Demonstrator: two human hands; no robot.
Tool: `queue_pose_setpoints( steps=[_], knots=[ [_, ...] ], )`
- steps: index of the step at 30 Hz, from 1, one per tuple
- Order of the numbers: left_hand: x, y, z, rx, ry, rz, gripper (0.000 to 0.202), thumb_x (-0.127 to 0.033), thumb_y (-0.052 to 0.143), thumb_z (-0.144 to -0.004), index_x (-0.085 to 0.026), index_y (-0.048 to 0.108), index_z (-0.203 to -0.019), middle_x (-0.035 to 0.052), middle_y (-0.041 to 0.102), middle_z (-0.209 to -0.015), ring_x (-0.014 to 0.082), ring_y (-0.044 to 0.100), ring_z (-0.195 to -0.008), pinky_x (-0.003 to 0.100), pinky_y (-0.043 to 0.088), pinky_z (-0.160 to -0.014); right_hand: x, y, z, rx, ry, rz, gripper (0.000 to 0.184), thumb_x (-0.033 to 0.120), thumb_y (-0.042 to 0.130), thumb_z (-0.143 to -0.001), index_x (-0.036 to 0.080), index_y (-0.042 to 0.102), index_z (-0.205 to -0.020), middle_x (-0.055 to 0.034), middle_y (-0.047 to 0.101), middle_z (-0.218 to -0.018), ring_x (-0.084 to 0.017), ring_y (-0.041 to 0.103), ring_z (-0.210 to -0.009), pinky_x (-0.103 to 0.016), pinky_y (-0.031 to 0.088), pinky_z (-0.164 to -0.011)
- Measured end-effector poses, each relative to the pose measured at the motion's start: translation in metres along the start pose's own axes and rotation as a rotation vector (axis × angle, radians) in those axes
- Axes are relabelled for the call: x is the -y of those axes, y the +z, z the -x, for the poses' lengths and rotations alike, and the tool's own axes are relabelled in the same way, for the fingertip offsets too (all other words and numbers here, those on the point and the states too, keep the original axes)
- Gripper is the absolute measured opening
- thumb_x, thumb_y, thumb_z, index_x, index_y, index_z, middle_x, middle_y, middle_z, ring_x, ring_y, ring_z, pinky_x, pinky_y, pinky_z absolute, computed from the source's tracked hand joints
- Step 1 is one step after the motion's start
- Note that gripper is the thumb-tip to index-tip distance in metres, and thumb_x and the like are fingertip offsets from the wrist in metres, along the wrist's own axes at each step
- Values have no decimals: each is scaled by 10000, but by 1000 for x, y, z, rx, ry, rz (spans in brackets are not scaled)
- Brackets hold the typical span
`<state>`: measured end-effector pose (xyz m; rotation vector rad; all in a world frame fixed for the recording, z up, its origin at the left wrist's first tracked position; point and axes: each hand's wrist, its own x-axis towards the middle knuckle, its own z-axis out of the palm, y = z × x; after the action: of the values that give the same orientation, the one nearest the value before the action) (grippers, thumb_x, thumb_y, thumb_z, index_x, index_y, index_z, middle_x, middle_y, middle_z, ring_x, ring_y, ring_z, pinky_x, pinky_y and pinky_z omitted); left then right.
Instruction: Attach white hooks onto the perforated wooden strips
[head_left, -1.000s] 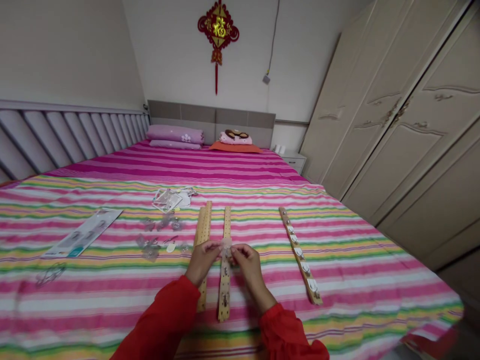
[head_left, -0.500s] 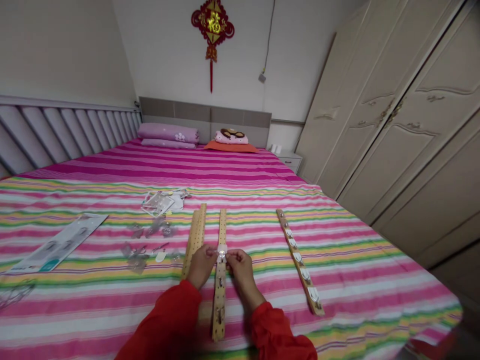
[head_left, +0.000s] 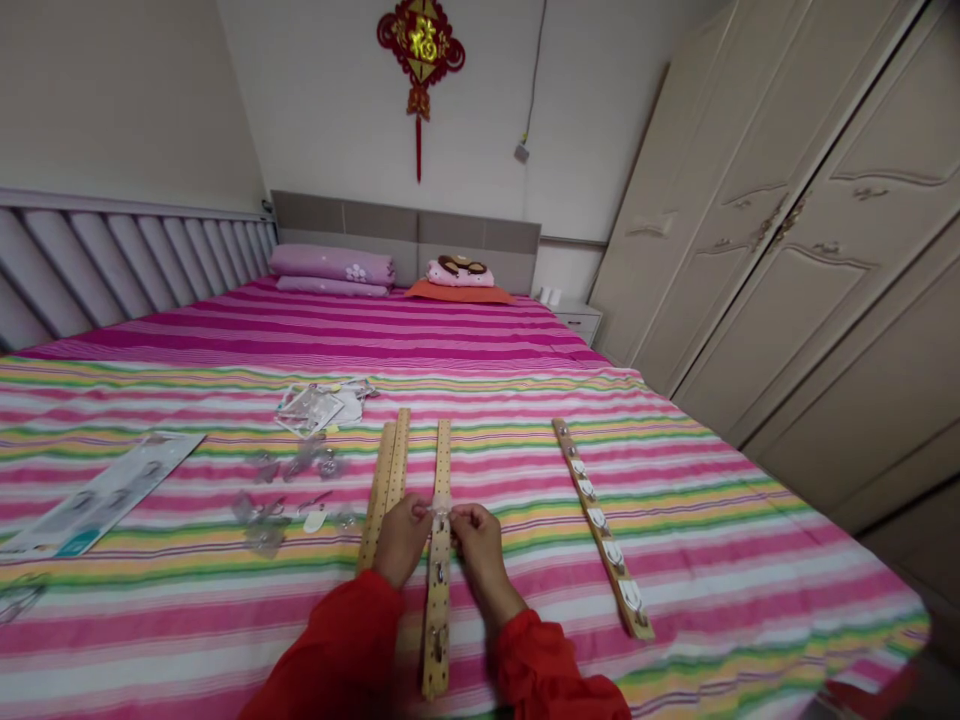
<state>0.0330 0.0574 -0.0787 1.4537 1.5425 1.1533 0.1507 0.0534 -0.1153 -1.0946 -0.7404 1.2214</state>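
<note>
A narrow wooden strip with rows of small holes (head_left: 443,455) lies lengthwise on the bed in front of me, several metal hooks along its nearer part. Above its middle, a clear adhesive hook (head_left: 441,508) is pinched at both sides between my hands. My left hand (head_left: 400,537) grips its left edge with closed fingertips. On the other side, my right hand (head_left: 481,545) closes thumb and fingers at the right edge. Whether the hook's back touches the wood, I cannot tell. Two more holed strips (head_left: 389,465) lie beside my left hand, partly covered by it.
To the right lies a strip fitted with several white and metal hooks (head_left: 602,522). Clear hooks (head_left: 264,522) and scissors (head_left: 314,501) are scattered left. Beyond them are opened packets (head_left: 322,405); a hook package (head_left: 112,495) lies far left.
The clear hook's pad faced me as a pale square; now it looks narrower and tilted, between the same fingertips. The view has shifted slightly.
</note>
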Motion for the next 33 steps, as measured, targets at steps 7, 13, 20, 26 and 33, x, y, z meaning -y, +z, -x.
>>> queue_pose_setpoints(
  steps=[7, 13, 20, 26, 33],
  knots=[
    [-3, 1, 0, -7, -33, 22, 49, -205, 568, -631, -197, 608, -658, -14, 642, -567, 161, 624, -580, 251, 464, -560, -1, 0, 0, -4, -10, 15, 137, 284, 688, -560, 165, 627, -589, 51, 561, -452, -90, 455, -375, -204, 343, -379],
    [-1, 1, 1, 10, -27, 24, 55, -231, 574, -644, -192, 610, -658, -11, 646, -578, 156, 617, -575, 245, 455, -551, -1, 0, 1, -9, -39, 45, 128, 284, 673, -583, 165, 627, -600, 53, 558, -456, -90, 448, -389, -205, 340, -388],
    [4, 3, -1, 3, -32, -9, 75, -209, 580, -650, -186, 638, -692, -3, 664, -602, 157, 627, -594, 245, 461, -569, -3, 0, 1, -22, -40, 49, 115, 275, 661, -586, 170, 614, -589, 59, 548, -454, -83, 437, -378, -199, 322, -380],
    [10, 3, -2, 28, -1, -38, 148, -226, 559, -697, -169, 676, -765, 29, 699, -670, 172, 646, -642, 262, 472, -612, -2, 0, 1, -30, -36, 66, 100, 267, 652, -580, 180, 603, -574, 61, 537, -441, -88, 434, -367, -205, 326, -374],
    [15, 5, -4, 69, -7, -1, 163, -222, 562, -699, -170, 695, -777, 45, 719, -722, 181, 661, -687, 267, 485, -644, -3, 0, 1, -15, -9, 48, 103, 267, 642, -576, 176, 598, -597, 73, 516, -429, -79, 417, -355, -199, 308, -366]
  ],
)
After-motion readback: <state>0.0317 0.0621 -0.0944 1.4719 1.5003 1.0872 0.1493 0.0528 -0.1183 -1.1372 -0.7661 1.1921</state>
